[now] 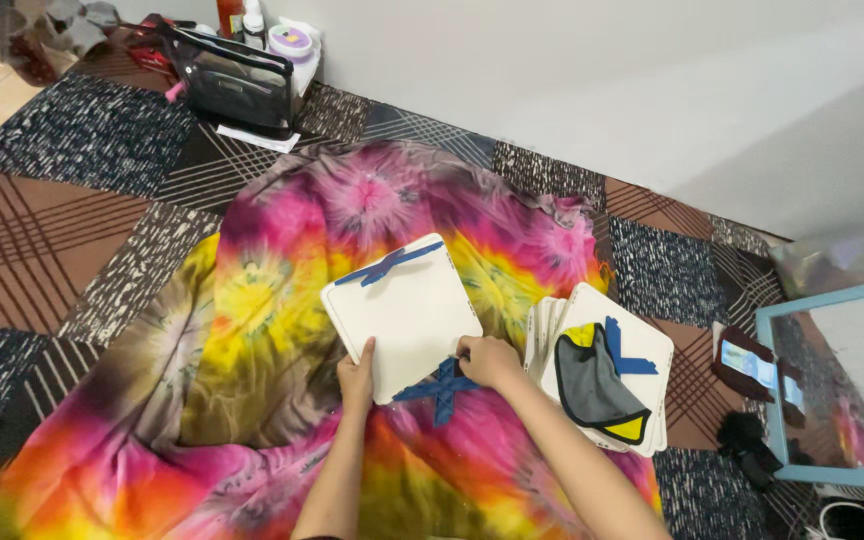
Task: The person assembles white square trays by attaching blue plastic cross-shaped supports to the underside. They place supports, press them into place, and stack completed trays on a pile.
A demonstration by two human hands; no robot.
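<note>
Both hands on white board (407,315) atop tie-dye cloth (282,300): left hand (357,378) gripping near edge, right hand (487,360) pressing blue tape cross (440,388).

1. Hands – two: left hand (357,377), right hand (487,360).
2. White board (407,312) on its own – one.
3. Stack of white boards (612,365) – one; exact number unclear.
4. Tie-dye cloth (282,330) – one.
5. Grey-and-yellow cloth (597,392) – one.

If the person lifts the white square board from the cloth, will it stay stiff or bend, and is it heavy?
The white board probably stays stiff: its edges look straight though it lies on the rumpled tie-dye cloth. It looks thin, so likely light. The left hand and right hand touch only its near edge. The blue tape there might catch the cloth.
</note>
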